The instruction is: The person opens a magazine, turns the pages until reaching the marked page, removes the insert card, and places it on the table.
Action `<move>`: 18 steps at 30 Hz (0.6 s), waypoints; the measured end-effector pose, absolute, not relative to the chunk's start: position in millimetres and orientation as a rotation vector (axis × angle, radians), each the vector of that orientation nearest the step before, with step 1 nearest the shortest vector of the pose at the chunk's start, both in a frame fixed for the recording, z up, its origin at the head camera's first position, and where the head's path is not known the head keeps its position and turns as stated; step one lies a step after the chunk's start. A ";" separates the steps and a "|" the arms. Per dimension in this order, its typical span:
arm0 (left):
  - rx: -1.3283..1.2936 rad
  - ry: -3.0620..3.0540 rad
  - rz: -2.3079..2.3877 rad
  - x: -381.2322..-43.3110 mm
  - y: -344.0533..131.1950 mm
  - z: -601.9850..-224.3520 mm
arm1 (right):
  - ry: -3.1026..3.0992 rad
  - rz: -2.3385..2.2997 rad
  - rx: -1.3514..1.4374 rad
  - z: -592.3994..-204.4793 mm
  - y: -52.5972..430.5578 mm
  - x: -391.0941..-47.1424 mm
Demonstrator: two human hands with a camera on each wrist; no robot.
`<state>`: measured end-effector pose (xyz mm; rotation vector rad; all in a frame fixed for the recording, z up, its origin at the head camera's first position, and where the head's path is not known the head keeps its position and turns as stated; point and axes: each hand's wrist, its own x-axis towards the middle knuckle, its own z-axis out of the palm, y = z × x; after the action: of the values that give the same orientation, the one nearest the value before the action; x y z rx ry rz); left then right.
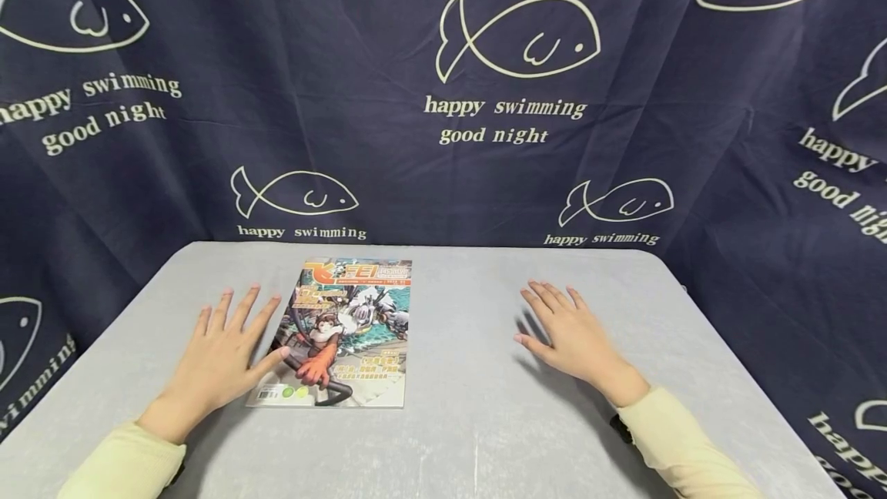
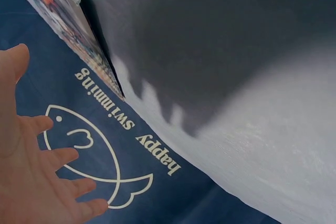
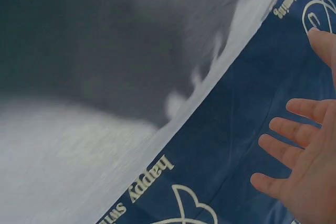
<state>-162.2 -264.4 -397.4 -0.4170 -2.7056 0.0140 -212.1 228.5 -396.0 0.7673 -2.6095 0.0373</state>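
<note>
A magazine point(image 1: 360, 329) with a colourful illustrated cover lies face up on the grey table, left of the middle. Its cover point(image 2: 73, 30) also shows at the upper left of the left wrist view. My left hand point(image 1: 220, 356) hovers at the magazine's left side, fingers spread and straight, the thumb overlapping its left edge in the head view. Over the right half of the table hangs my right hand point(image 1: 575, 337), its fingers extended and holding nothing. The right wrist view shows the same hand point(image 3: 310, 161) with its palm bare.
The grey table point(image 1: 457, 445) has rounded far corners. Behind it and along both sides hangs a dark blue curtain point(image 1: 402, 45) printed with white fish and lettering. Pale yellow sleeves point(image 1: 125, 460) cover both forearms, and a dark band point(image 1: 620, 429) shows under the right cuff.
</note>
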 end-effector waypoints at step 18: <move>-0.588 -2.655 0.056 -162.3 -251.5 -404.0 | -2.619 -0.001 0.962 -394.8 187.5 -206.9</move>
<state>-162.3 -251.5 -404.0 -0.5880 -2.6554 0.0556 -206.9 187.5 -394.8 0.9615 -2.6193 -0.0012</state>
